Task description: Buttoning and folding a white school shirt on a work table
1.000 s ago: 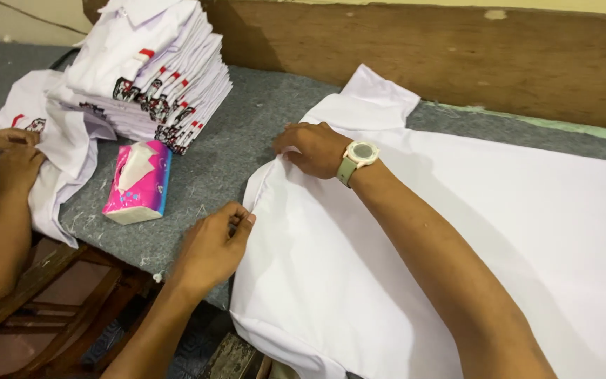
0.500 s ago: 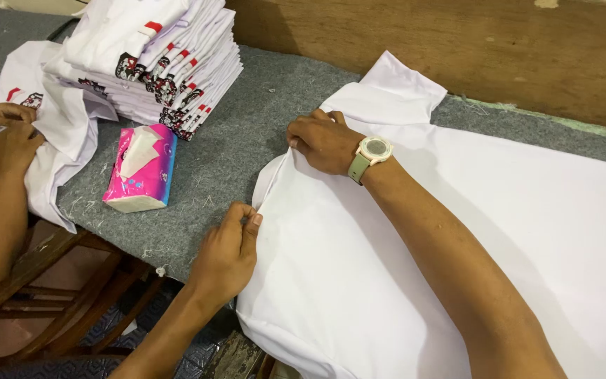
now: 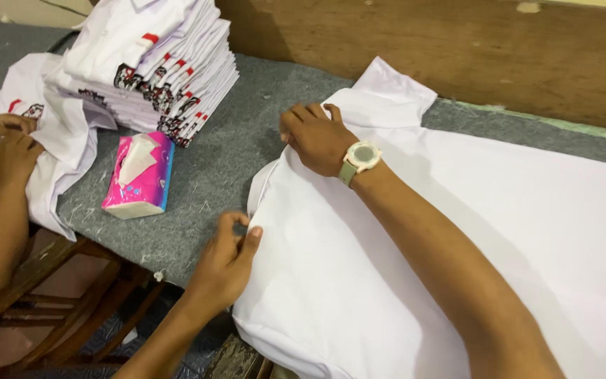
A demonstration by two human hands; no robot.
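Shirt: white shirt flat on desk for creasing.
Right hand: palm down, pinning cloth.
Left hand: fingertips pinching folded edge.

Non-task items on grey table
Stack of folded white shirts far left, pink tissue pack just below it; co-worker's hands on another white garment; wooden wall board behind.
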